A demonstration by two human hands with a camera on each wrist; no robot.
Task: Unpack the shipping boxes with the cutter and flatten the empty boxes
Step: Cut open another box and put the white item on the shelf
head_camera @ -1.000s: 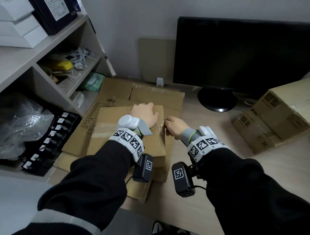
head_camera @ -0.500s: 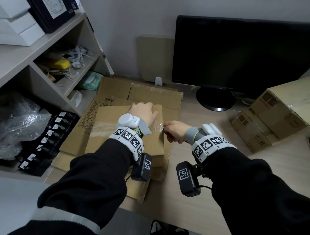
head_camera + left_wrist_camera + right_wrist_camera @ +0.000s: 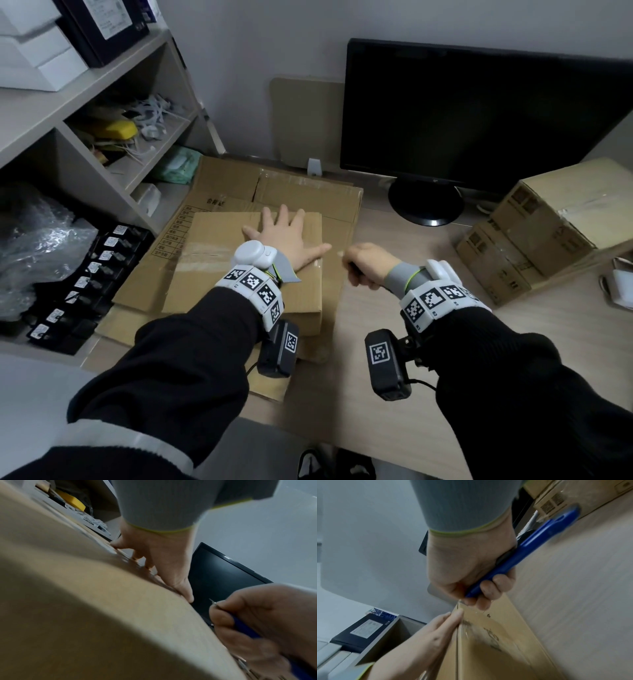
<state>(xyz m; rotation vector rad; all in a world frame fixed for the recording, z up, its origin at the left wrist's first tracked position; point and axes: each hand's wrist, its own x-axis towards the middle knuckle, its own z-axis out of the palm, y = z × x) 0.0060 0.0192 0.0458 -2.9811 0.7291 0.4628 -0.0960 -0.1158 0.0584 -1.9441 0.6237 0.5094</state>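
Note:
A closed brown shipping box [image 3: 219,270] with a clear tape strip across its top lies on flattened cardboard [image 3: 301,195] on the desk. My left hand [image 3: 284,236] lies flat on the box top with its fingers spread, and its thumb reaches the right edge. My right hand [image 3: 363,263] hovers just off the box's right edge and grips a blue cutter [image 3: 534,545]. A short blade tip [image 3: 211,600] sticks out past the fingers [image 3: 223,616] towards the box. The box's right side [image 3: 491,639] shows tape residue.
A black monitor [image 3: 479,113] stands behind on the desk. Two stacked taped boxes [image 3: 534,226] sit at the right. Shelves [image 3: 102,85] on the left hold white boxes, cables and bubble wrap [image 3: 37,240]. Black labelled items [image 3: 78,284] lie in a row beside the cardboard.
My right hand with the cutter has pulled rightwards off the box top, past its right edge. My left hand has spread flat on the box top.

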